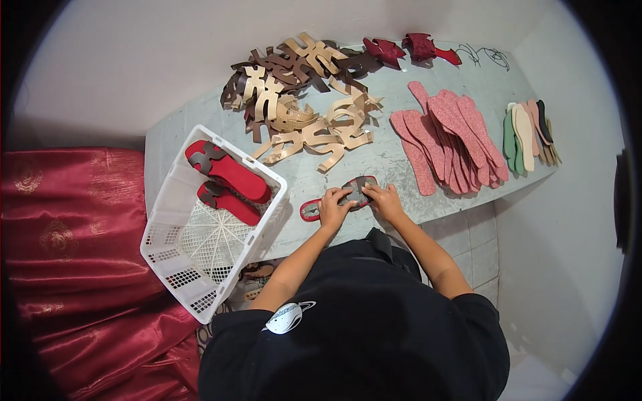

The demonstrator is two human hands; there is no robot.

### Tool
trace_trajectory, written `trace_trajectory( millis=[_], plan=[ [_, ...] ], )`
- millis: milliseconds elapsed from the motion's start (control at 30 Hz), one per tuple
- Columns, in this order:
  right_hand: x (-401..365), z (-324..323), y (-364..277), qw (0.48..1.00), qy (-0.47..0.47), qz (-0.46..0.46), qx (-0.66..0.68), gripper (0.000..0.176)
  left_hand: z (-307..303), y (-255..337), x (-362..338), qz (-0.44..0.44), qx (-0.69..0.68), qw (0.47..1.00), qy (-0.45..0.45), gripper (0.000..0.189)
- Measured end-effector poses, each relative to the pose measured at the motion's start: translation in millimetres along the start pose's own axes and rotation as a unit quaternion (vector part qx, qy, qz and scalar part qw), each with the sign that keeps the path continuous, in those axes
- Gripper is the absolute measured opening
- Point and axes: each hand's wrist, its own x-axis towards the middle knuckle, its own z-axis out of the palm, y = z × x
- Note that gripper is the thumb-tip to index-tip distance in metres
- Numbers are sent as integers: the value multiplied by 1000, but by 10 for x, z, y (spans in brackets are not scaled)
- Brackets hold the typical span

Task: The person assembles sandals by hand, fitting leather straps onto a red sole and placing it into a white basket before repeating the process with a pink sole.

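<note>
Fingers of the left hand [334,206] and right hand [386,202] grasp the red-edged sole [309,210] by its dark strap [363,184], close to the table [428,210]'s near edge. Even pressure should keep it flat; the basket [275,175], left, and pink soles [455,137], far right, limit sideways movement.

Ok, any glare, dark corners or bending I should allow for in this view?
Head view: black rounded corners; table edge looks bowed, likely lens distortion. Head view: bright sheen on the red cloth; black shirt loses detail. Head view: left hand and right hand readable, sandal detail between them small.
</note>
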Motion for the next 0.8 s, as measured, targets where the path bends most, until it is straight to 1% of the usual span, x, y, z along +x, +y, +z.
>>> trace_trajectory(
  millis=[67,100,133,200,233,300,333,400,433,467,533,567,600,633,667,700,733,767,800],
  plan=[
    [4,-14,2,1000,2,1,-2,52,56,-91,-7,25,33,999,10,31],
    [4,-27,-5,1000,4,1,-4,50,40,-78,-6,11,28,1000,-8,27],
    [7,-36,-13,1000,5,1,-6,47,22,-67,-12,13,28,1000,-7,27],
    [18,-34,-20,1000,4,1,-9,47,-14,-42,-28,68,97,993,-6,26],
    [17,-26,-17,1000,1,3,-12,47,-31,-28,-37,70,96,993,-6,26],
    [22,-22,-10,1000,-5,6,-16,48,-64,18,-51,217,209,953,35,34],
    [31,-26,-9,1000,-13,7,-18,48,-84,48,-61,218,208,953,36,34],
    [58,-48,-16,1000,-23,7,-20,48,-115,91,-75,318,262,911,-27,43],
    [90,-64,-18,999,-32,10,-19,48,-95,95,-77,322,244,913,-50,50],
    [123,-82,-15,999,-30,8,-22,48,-71,78,-63,324,244,913,-46,50],
    [187,-135,-22,997,-69,33,10,42,45,-68,-7,301,273,913,-29,45],
    [217,-153,-39,997,-66,31,8,42,89,-165,47,293,237,926,-28,40],
    [239,-169,-63,994,-92,54,35,40,46,-134,57,296,238,925,-24,40],
    [252,-198,-78,988,-117,77,60,37,5,-98,38,287,207,935,-29,39],
    [254,-238,-87,989,-114,75,57,37,-32,-58,24,278,177,944,-33,38],
    [252,-263,-91,984,-134,87,80,38,-64,-26,30,276,162,947,-17,37],
    [255,-280,-101,977,-155,100,105,39,-100,0,40,279,163,946,-13,37],
    [253,-308,-83,974,-159,98,132,37,-138,20,46,276,155,948,-19,35],
    [257,-349,-102,974,-157,94,130,37,-164,25,46,273,147,950,-25,34]
  ],
)
